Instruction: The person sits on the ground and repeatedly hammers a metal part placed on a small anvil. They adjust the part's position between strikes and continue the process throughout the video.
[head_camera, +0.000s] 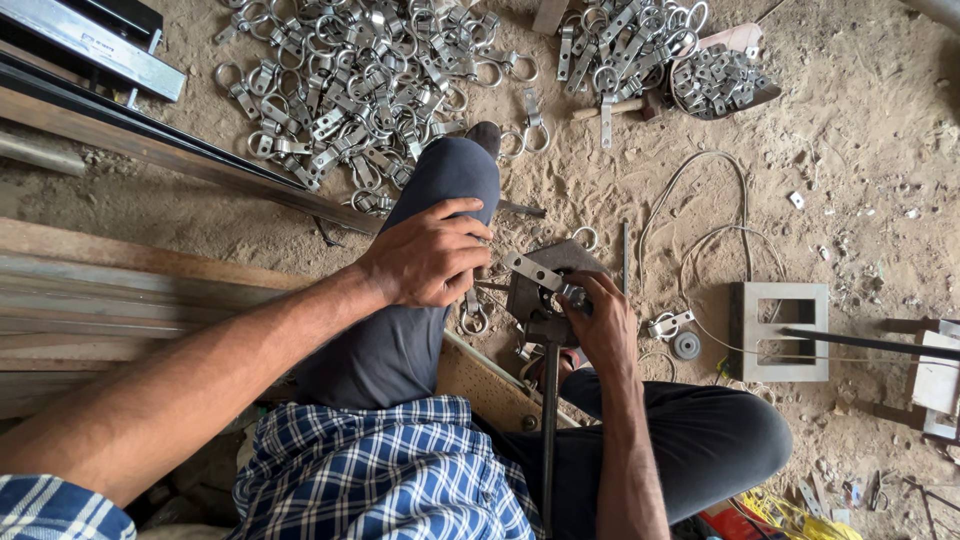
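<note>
A: Nearest is the checked shirt (390, 470), then both knees. What's being handled?

B: A flat metal strip (533, 271) lying on a dark plate (560, 262), long axis running ten to four o'clock.

A: And the hands?

B: The left hand (430, 255) sits at nine o'clock from it, fingers curled, nearer its upper end. The right hand (600, 320), at five o'clock, pinches something small; I can't make out what.

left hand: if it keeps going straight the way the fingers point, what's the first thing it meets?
Probably the flat metal strap on the dark bending jig, just right of the left hand fingertips. The right hand lies beyond it. Depth is unclear.
</note>
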